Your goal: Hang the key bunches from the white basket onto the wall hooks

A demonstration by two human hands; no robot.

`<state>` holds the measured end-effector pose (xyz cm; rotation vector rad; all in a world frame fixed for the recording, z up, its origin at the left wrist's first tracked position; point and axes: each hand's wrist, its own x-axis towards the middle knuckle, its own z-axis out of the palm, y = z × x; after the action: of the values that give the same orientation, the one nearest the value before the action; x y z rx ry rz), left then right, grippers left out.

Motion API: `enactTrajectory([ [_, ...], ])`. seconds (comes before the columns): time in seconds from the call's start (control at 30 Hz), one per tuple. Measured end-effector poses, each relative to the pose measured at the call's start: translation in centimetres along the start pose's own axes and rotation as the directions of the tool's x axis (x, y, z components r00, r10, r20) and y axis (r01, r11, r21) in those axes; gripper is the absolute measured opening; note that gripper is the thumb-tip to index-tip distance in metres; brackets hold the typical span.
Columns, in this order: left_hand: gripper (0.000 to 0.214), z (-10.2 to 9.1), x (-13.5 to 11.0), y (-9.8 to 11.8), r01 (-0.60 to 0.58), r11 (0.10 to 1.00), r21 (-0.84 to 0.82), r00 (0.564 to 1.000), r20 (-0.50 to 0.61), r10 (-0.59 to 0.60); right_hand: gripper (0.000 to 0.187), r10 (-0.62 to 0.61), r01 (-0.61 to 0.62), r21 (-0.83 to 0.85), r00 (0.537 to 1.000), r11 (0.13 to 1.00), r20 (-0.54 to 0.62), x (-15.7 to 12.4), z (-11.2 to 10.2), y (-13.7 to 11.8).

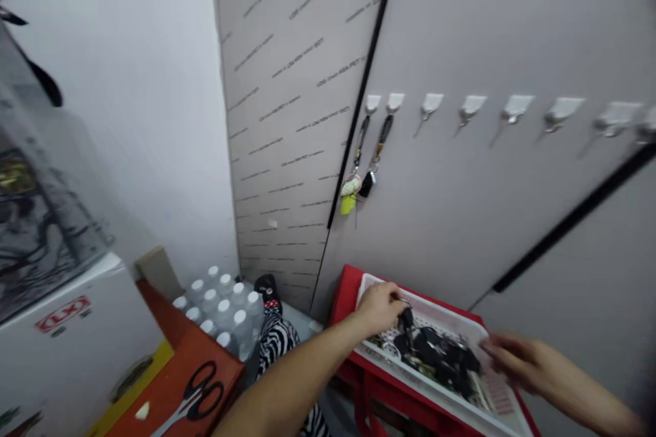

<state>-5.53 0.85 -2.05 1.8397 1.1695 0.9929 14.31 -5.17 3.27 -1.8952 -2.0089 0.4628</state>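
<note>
My left hand (378, 307) is over the left part of a white plastic basket (435, 388), its fingers closed on a key ring. Black keys (406, 321) hang from that ring. Below, the basket holds a pile of dark key fobs, keys and small metal pieces (443, 358); single items are hard to make out. My right hand (520, 358) is at the basket's right end, fingers stretched out close to the rim, slightly blurred. Nothing shows in it. The basket rests on a red stool (351, 283).
A row of white hooks (471, 106) runs across the grey cabinet door; two key chains (376, 160) hang at its left. Capped water bottles (225, 311) stand on the floor. Black scissors (197, 392) lie on an orange surface (154, 396) beside a white box (66, 355).
</note>
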Motion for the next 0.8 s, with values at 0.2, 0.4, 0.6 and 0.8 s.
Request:
enactTrajectory([
  [0.2, 0.006, 0.1, 0.5, 0.1, 0.036, 0.971, -0.238, 0.999, -0.022, -0.043, 0.043, -0.079, 0.069, 0.153, 0.995, 0.986, 0.061, 2.6, 2.8, -4.0],
  [0.4, 0.006, 0.2, 0.9, 0.6, 0.091, 0.915, -0.392, 0.994, -0.016, -0.105, 0.039, -0.17, 0.103, 0.459, 0.98, 0.883, 0.107, 2.4, 5.9, -4.7],
  [0.6, 0.007, -0.2, 2.6, 1.9, 0.214, 0.839, -0.501, 0.976, 0.071, -0.207, 0.017, -0.129, 0.044, 0.777, 0.99, 0.627, 0.049, 3.6, 5.7, -5.0],
  [0.8, 0.024, -1.0, 3.6, 2.8, 0.36, 0.667, -0.652, 0.928, 0.324, -0.183, 0.014, 0.043, -0.132, 0.911, 0.991, 0.39, 0.125, 4.0, 3.3, -4.9],
])
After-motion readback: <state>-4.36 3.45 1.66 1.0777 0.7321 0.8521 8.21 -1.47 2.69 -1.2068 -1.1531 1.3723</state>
